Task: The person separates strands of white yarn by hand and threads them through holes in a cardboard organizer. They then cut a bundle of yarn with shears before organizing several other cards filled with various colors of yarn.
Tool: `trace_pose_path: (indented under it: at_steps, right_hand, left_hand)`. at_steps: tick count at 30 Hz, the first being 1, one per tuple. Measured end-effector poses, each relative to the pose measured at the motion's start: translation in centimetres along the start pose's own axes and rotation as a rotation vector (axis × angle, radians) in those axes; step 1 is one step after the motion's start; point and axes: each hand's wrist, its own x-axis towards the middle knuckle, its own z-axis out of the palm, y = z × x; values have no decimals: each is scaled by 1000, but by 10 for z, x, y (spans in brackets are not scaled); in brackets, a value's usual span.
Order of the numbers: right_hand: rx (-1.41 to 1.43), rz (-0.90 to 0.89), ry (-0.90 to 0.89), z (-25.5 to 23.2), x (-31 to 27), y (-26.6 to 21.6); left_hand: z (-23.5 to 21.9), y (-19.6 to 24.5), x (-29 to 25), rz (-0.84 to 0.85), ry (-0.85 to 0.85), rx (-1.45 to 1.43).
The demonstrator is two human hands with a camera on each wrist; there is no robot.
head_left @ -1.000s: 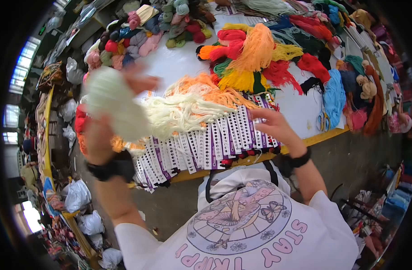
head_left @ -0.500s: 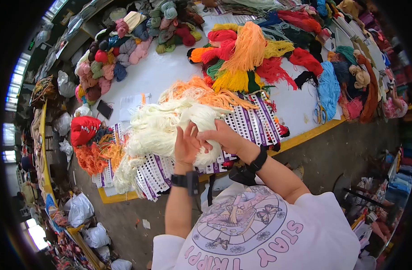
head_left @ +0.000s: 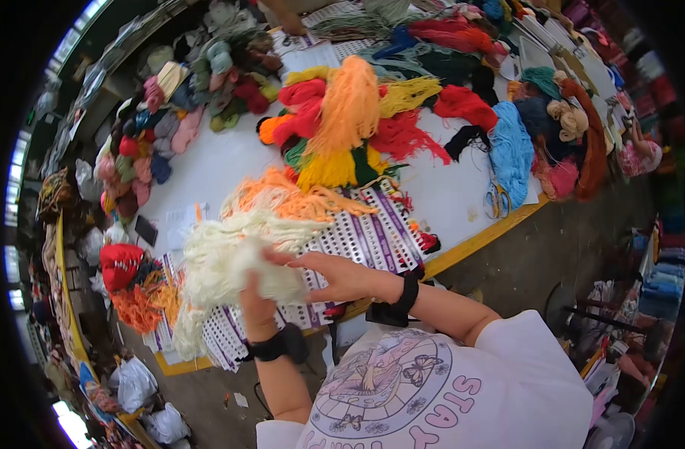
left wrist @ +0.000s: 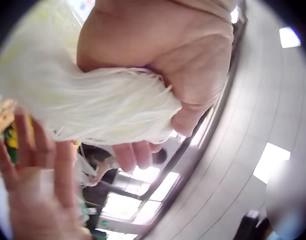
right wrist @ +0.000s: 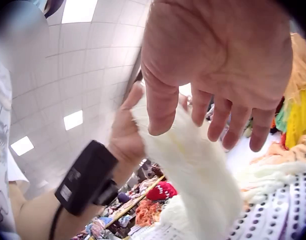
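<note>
A cream-white yarn skein (left wrist: 108, 107) is gripped in my left hand (head_left: 260, 305), its thumb and fingers curled round one end. The rest of the skein bulges away from that hand in the right wrist view. My right hand (head_left: 350, 277) is close beside the skein, palm toward it. In the right wrist view its fingers (right wrist: 220, 117) stand apart and fairly straight, with nothing held. Beneath and beyond both hands lies a heap of cream yarn (head_left: 234, 239) on a row of white and purple punched cards (head_left: 369, 239).
Peach yarn (head_left: 298, 198) lies behind the cream heap. Orange, red and yellow hanks (head_left: 350, 105) are piled further back, blue yarn (head_left: 513, 153) and scissors (head_left: 498, 200) to the right. A phone (head_left: 146, 230) and red bundle (head_left: 121, 266) are at left. The yellow table edge (head_left: 477, 243) runs along the front.
My left hand swung in from the upper left with the skein, and both hands gripped it over the cards. Since then the right hand has let go and opened, staying beside it.
</note>
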Motion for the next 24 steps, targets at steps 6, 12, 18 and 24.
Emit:
trace_pose_path:
  at_steps: [6,12,18,24]
  right_hand:
    - [-602,513,364,-60,-57,149]
    - [-521,590,508,-25,-93,195]
    - [-451,463,920,2,-107,185]
    - [-112,497,1026,-62,-113,187]
  left_hand:
    - [-8,16,-1,182,6,-726]
    - [12,-44,-4,-377,32,-428]
    - [54,-7,-14,-490,-186,208]
    - [63,-32,2,-352,183,-304]
